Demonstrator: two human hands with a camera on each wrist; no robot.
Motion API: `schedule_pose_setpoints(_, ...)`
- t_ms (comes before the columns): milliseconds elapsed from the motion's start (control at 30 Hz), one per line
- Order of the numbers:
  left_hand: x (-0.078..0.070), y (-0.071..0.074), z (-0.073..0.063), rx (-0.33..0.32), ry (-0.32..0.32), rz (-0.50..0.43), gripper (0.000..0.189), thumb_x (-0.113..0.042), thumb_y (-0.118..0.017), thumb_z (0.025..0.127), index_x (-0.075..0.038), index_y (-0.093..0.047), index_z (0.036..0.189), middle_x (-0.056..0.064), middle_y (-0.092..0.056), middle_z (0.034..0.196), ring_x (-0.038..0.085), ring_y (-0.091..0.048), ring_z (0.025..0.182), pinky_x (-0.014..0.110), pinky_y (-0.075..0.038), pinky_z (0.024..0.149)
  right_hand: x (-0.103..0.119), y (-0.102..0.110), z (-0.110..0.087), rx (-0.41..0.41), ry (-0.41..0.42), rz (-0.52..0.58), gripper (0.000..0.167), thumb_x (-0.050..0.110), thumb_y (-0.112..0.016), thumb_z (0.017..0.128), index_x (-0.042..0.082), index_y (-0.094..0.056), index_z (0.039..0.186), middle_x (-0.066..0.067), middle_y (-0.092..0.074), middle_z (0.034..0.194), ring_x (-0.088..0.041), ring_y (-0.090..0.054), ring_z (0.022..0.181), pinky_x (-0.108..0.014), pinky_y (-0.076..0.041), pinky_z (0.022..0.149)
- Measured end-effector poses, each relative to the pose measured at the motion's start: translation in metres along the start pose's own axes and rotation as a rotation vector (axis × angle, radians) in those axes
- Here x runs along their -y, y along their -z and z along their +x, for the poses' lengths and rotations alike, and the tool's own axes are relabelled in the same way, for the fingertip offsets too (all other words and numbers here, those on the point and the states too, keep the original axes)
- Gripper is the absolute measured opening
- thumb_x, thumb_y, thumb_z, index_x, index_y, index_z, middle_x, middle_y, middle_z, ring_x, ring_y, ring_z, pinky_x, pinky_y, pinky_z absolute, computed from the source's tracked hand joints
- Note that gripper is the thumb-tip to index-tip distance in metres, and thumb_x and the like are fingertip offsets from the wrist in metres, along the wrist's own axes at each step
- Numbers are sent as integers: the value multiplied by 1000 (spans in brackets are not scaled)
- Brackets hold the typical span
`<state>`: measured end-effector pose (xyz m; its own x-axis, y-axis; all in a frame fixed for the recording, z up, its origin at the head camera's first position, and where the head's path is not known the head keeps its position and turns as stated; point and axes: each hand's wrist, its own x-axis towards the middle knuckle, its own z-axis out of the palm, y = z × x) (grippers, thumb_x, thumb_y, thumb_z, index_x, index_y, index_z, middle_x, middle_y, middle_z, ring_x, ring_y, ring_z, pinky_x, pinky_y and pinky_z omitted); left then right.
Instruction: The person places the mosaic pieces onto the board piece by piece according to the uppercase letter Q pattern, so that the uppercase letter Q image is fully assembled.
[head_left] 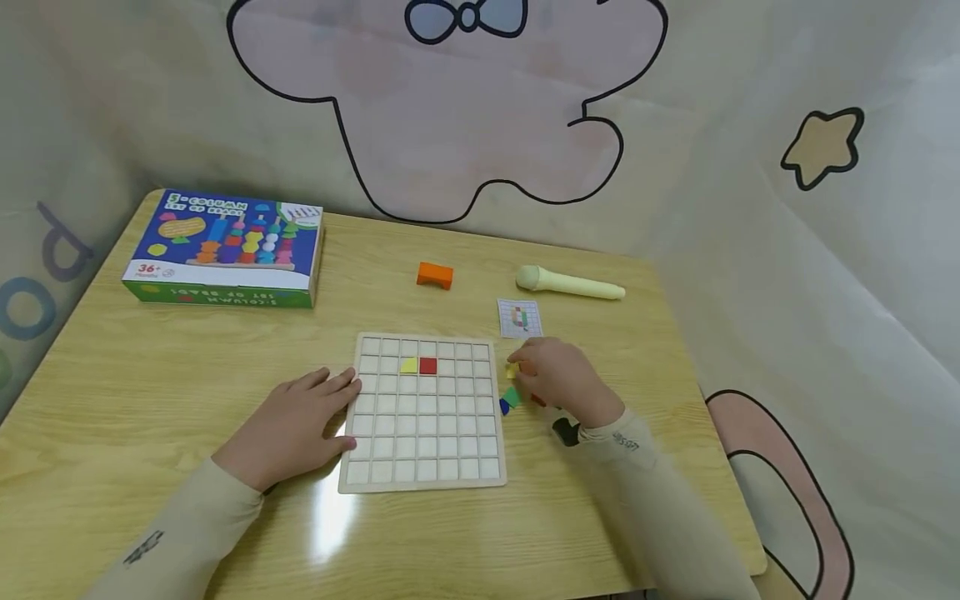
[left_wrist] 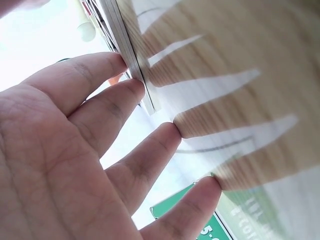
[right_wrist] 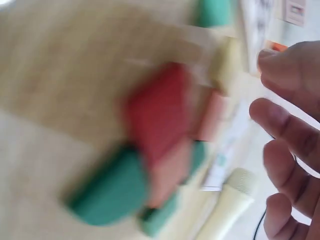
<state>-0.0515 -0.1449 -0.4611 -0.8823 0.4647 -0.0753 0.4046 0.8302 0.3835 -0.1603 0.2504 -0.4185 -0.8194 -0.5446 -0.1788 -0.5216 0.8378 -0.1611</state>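
A square wooden grid board point(head_left: 375, 492) lies mid-table, with a yellow tile point(head_left: 408, 366) and a red tile point(head_left: 427, 366) side by side in its second row. My left hand point(head_left: 300, 421) spreads its fingers, its fingertips against the board's left edge. Past the board's right edge, my right hand point(head_left: 562, 379) reaches over loose coloured tiles, among them a green tile point(head_left: 512, 396) and a blue tile point(head_left: 505, 407). In the right wrist view a blurred red tile point(right_wrist: 160, 112) lies near green tile point(right_wrist: 112, 187); the fingers are bent and apart, with nothing visible between them.
A pattern card point(head_left: 519, 319) lies just behind the right hand. Farther back are an orange block point(head_left: 435, 275) and a pale yellow toy microphone point(head_left: 573, 283). A blue bead-set box point(head_left: 222, 250) stands at the back left. A printed cloth wall point(head_left: 465, 125) borders the table.
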Motion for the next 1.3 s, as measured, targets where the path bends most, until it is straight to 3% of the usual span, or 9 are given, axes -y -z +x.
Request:
schedule_pose_setpoints(200, 0, 1, -3, -14, -11, -7, 80, -47, -82, 92, -7, -56, 156, 15, -50, 161, 51, -45, 144, 72, -42, 107, -6, -23, -2, -20, 51, -50, 24, 20, -84, 95, 14, -82, 119, 1, -71, 104, -12, -58, 80, -32, -54, 69)
schedule_pose_setpoints(467, 0, 1, -4, -30, -16, -6, 80, -48, -83, 92, -7, -56, 156, 14, -50, 161, 51, -46, 144, 72, -42, 107, -6, -23, 5, -10, 30, -64, 23, 19, -84, 95, 15, -83, 117, 2, -72, 101, -12, -61, 82, -32, -56, 71)
schedule_pose_setpoints(667, -2, 3, -3, -32, -13, -3, 79, -46, -83, 92, -7, -56, 156, 14, -51, 161, 50, -46, 144, 71, -42, 107, -10, -22, 7, 2, 22, -11, 19, 21, -79, 98, 13, -84, 115, 3, -70, 98, -9, -59, 79, -34, -57, 73)
schedule_pose_setpoints(900, -2, 2, -4, -22, -8, -5, 79, -46, -82, 93, -7, -56, 156, 14, -50, 161, 50, -45, 145, 71, -42, 107, -8, -17, 7, -3, -12, 130, 10, 19, -77, 93, 15, -78, 102, 10, -60, 64, -4, -54, 48, -34, -54, 70)
schedule_pose_setpoints(1033, -2, 3, -4, -21, -9, 0, 78, -46, -81, 93, -7, -56, 156, 14, -50, 161, 50, -45, 145, 71, -42, 108, 0, -14, 9, -26, -7, 220, 9, 19, -76, 92, 16, -74, 101, 8, -65, 75, -5, -51, 39, -31, -53, 57)
schedule_pose_setpoints(1100, -2, 3, -4, -25, -14, 1, 78, -46, -81, 94, -7, -56, 156, 14, -50, 161, 49, -45, 145, 70, -42, 108, 7, -13, 12, -35, 11, 238, 9, 20, -77, 92, 18, -73, 100, 8, -67, 85, -4, -51, 44, -28, -50, 53)
schedule_pose_setpoints(1300, -2, 6, -4, -23, -14, -2, 77, -45, -81, 94, -6, -56, 156, 14, -51, 161, 49, -45, 145, 70, -42, 108, 33, -9, 31, -31, 119, 261, 9, 18, -76, 90, 17, -74, 98, 7, -68, 89, -7, -48, 60, -27, -47, 59)
